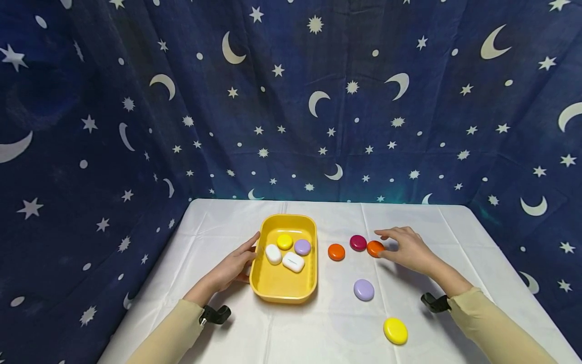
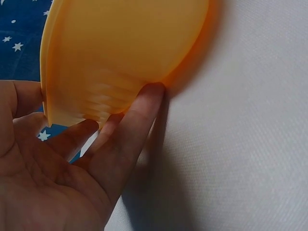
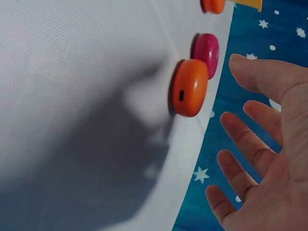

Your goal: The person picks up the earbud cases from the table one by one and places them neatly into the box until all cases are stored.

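My left hand [image 1: 234,265] touches the left wall of a yellow tray [image 1: 284,292] in the head view; its fingers [image 2: 120,139] lie fairly straight against the outside of the tray in the left wrist view. My right hand [image 1: 411,250] is above the table, fingers spread and thumb apart, holding nothing. Nearest to it is a glossy orange pebble-shaped piece [image 1: 375,248], which shows a small dark slot in the right wrist view. A dark red rounded piece [image 1: 357,242] sits right beside that one, and another orange piece [image 1: 336,252] lies nearer the tray.
Inside the tray are a yellow piece [image 1: 285,241], a lilac piece [image 1: 302,247], a white oval [image 1: 273,254] and a white rounded block [image 1: 293,262]. On the white tablecloth [image 1: 318,333] lie another lilac piece [image 1: 364,289] and a yellow one [image 1: 395,331]. A blue star-patterned curtain [image 1: 291,126] stands behind.
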Available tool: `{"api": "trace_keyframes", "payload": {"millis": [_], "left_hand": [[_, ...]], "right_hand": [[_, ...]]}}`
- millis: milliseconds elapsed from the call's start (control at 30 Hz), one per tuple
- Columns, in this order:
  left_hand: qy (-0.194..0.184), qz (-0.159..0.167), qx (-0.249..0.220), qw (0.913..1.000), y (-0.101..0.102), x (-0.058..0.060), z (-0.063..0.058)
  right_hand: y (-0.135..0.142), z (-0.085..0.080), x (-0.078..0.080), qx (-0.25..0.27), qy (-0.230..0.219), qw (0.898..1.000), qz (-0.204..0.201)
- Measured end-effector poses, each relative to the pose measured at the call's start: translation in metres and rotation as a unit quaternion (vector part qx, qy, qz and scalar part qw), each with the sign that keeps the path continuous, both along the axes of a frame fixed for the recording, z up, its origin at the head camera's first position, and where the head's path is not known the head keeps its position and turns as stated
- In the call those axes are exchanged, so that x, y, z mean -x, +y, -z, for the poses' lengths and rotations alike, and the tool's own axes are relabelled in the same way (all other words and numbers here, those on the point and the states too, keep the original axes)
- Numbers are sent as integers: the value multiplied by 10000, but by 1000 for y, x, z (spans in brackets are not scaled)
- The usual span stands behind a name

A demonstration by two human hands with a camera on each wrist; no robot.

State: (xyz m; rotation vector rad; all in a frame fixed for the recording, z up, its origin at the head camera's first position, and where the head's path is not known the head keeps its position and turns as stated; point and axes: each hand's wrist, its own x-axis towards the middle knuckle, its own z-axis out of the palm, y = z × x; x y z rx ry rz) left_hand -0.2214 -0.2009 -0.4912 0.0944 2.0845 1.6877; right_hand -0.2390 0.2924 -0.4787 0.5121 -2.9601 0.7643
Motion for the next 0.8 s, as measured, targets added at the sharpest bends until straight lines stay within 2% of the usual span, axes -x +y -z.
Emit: {"api": "trace_keyframes", "payload": {"millis": [800], "left_hand": [[-67, 64, -129, 9999, -1, 2, 3]], "right_hand": [[4, 22, 14, 89, -688, 9968, 395]]}}
